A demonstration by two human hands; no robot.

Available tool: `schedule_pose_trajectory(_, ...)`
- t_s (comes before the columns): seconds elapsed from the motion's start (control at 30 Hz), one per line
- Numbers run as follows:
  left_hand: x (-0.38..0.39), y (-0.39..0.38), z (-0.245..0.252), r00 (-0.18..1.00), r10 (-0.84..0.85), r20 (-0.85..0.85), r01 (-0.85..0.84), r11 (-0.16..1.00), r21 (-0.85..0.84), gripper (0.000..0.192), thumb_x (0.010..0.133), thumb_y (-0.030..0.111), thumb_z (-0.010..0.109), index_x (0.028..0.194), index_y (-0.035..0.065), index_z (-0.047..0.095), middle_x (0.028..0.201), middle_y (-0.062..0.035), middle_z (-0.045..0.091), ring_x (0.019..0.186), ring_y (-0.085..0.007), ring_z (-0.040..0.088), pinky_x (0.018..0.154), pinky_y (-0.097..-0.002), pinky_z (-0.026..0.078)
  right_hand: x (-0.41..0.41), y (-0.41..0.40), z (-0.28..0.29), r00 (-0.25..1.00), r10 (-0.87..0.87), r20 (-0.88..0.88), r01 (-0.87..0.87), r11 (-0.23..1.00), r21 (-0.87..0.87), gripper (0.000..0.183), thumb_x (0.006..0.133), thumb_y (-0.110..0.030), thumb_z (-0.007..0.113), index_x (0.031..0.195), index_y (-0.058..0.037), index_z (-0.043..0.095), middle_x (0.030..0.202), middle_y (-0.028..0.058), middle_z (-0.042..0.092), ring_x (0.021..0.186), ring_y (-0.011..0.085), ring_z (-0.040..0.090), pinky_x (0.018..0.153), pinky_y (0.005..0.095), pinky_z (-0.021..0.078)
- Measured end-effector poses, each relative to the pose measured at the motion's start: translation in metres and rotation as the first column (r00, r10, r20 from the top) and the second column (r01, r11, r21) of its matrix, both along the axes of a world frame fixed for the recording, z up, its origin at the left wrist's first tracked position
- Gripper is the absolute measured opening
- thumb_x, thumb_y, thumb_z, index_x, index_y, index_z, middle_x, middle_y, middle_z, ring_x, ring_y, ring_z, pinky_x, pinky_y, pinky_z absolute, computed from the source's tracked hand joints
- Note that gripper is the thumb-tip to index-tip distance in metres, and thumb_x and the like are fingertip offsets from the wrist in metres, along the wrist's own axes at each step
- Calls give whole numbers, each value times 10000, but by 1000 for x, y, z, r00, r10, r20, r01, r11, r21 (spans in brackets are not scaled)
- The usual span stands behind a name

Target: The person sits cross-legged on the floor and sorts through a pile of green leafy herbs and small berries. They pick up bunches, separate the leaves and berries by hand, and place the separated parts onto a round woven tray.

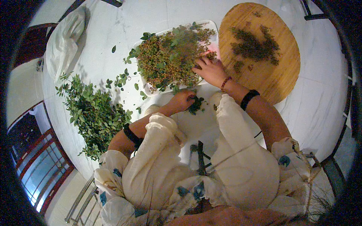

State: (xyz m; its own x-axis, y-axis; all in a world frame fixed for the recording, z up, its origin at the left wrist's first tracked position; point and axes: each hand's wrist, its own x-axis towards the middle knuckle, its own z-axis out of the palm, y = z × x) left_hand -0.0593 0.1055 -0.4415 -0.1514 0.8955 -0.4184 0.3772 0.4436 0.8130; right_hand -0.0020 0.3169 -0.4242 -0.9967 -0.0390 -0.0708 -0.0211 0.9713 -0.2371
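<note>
Many small brownish berry clusters with green leaves (167, 56) are heaped on a white tray (150, 91). My right hand (210, 70) rests at the tray's right edge, fingers spread over the clusters; whether it touches them is hard to tell. Below the tray, between the knees, my left hand (182, 101) has its fingers curled around a dark green leafy sprig (196, 106). To the right of the tray stands a round wooden board (285, 70) bearing a pile of dark clusters (251, 46). A heap of leafy green branches (93, 115) lies to the left of my left arm.
Loose leaves (121, 79) are scattered on the pale marble-look floor (314, 99) between tray and branches. A crumpled whitish cloth or sack (63, 45) lies at upper left. Dark furniture legs (315, 16) stand at upper right. A metal rack or frame (82, 203) is at lower left.
</note>
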Motion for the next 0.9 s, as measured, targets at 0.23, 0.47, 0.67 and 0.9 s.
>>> schedule_pose_trajectory(0.23, -8, -1, 5, 988, 115, 99, -110, 992, -59, 235, 791, 204, 585, 991, 82, 573, 920, -104, 603, 838, -219, 587, 741, -322, 473, -19, 17, -28, 1000, 3, 12, -1, 992, -126, 229, 687, -44, 556, 904, -101, 596, 1043, 91, 540, 1011, 248, 494, 772, 337, 451)
schedule_pose_trajectory(0.47, -22, -2, -2, 735, 460, 498, -354, 887, -297, 194, 815, 144, 575, 989, 57, 582, 893, -32, 609, 810, -124, 561, 732, -268, 456, 1, 71, -12, 863, -151, 482, 423, -304, -854, 147, 799, -93, 531, 914, -5, 556, 998, 43, 540, 888, 137, 534, 768, 262, 449)
schedule_pose_trajectory(0.67, -27, -2, 7, 671, 537, 512, -370, 841, -395, 238, 819, 187, 583, 1011, 48, 571, 905, -27, 600, 808, -119, 552, 722, -257, 452, 40, 110, -3, 906, -371, -202, 160, 743, -649, 145, 824, -123, 505, 957, -91, 557, 980, 40, 529, 925, 141, 502, 715, 273, 468)
schedule_pose_trajectory(0.9, -32, -6, 9, 634, 535, 558, -316, 838, -444, 366, 823, 232, 580, 1136, 62, 496, 988, -56, 597, 887, -155, 567, 750, -287, 437, 107, 164, 23, 644, -681, 349, 316, -179, -932, 218, 826, -122, 513, 1039, -100, 551, 1073, 62, 543, 999, 169, 491, 726, 278, 462)
